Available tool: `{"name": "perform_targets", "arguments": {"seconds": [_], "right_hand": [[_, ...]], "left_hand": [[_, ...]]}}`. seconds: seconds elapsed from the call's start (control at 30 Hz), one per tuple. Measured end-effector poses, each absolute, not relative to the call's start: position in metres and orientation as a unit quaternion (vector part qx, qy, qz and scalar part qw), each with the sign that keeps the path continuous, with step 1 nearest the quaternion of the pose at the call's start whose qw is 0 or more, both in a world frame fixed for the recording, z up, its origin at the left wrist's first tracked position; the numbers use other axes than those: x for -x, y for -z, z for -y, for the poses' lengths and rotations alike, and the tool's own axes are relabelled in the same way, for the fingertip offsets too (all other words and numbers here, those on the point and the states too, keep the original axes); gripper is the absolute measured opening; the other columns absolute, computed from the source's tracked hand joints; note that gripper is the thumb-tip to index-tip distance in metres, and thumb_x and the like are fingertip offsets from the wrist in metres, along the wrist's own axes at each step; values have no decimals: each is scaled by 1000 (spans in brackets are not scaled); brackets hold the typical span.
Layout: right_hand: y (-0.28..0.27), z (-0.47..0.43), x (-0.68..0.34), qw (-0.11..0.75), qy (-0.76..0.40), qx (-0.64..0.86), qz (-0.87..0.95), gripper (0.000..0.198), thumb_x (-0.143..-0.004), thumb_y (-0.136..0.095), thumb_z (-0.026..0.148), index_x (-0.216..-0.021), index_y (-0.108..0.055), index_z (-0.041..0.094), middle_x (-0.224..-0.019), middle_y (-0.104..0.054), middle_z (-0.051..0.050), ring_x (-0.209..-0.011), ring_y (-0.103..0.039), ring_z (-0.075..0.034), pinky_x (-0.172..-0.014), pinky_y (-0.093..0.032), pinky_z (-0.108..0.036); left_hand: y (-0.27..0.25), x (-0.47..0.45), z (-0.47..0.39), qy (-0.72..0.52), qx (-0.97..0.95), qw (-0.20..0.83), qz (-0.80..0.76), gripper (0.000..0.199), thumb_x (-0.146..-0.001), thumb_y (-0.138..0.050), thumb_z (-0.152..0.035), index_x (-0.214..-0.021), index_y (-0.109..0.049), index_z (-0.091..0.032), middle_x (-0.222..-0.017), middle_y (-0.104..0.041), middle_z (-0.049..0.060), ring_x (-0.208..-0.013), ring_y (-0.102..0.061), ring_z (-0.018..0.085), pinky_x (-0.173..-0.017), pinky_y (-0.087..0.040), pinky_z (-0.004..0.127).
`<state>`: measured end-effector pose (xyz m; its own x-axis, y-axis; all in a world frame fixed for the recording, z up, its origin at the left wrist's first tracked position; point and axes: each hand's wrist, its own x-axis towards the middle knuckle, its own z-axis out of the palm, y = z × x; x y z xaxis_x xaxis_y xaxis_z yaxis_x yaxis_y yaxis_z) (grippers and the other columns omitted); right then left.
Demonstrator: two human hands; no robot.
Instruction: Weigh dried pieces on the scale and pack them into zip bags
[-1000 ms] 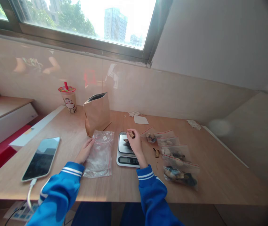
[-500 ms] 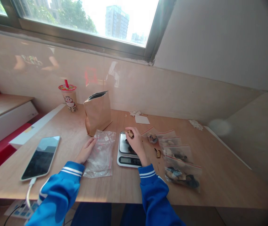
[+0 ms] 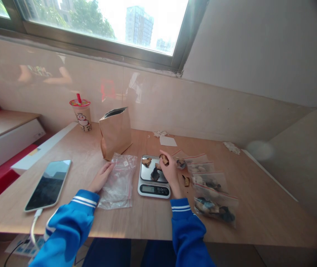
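Observation:
My right hand [image 3: 171, 171] is closed on a curled brown dried mushroom piece [image 3: 164, 159] over the right side of the digital kitchen scale [image 3: 141, 188]. On its steel plate lie a brown piece [image 3: 146, 162] at the left and a dark piece [image 3: 155, 174] near the middle; my fingers partly cover another brown bit. To the left, my left hand [image 3: 102, 176] rests on the table, fingers extended and touching the edge of the clear zip bags [image 3: 118, 187], which lie flat. The scale's display is lit, but its digits are too small to read.
Filled zip bags [image 3: 215, 209] lie in a row at the right, with a loose brown piece [image 3: 186, 181] beside them. A brown paper bag [image 3: 115, 135] stands open behind the clear bags. A drink cup [image 3: 82, 118] and a charging phone [image 3: 48, 185] are at the left.
My right hand has moved right across the scale plate. A brown piece now lies at the plate's left, and my fingers hold one at its right. The left hand stays in place.

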<state>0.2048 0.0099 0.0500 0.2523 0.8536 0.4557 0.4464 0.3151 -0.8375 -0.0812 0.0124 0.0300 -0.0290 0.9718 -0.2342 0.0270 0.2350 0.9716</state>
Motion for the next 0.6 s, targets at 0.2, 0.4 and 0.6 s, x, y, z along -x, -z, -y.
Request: {"name": "perform_targets", "arguments": {"seconds": [0.2, 0.4, 0.6], "right_hand": [[-41, -11, -209, 600, -248, 569, 505, 39, -81, -58, 35, -118, -64, 21, -122, -66, -9, -118, -58, -23, -105, -40, -41], [-37, -16, -210, 632, -309, 545, 456, 43, -82, -58, 43, -117, -64, 20, -120, -67, -11, -114, -61, -24, -101, -43, -41], [-22, -22, -213, 627, -289, 553, 466, 38, -83, -56, 47, -107, -67, 19, -117, -69, -11, -114, -61, -23, -103, -41, -41]], "left_hand": [[-27, 81, -13, -449, -435, 543, -560, 24, -82, -63, -30, -103, -66, -19, -77, -70, 4, -55, -63, 17, -41, -45, 24], [-19, 85, -16, -447, -442, 540, -560, 31, -81, -65, -35, -107, -66, -20, -76, -70, 5, -52, -61, 16, -41, -46, 24], [-13, 86, -18, -450, -440, 541, -558, 35, -79, -67, -36, -110, -65, -20, -84, -72, 6, -54, -62, 16, -40, -45, 24]]}}
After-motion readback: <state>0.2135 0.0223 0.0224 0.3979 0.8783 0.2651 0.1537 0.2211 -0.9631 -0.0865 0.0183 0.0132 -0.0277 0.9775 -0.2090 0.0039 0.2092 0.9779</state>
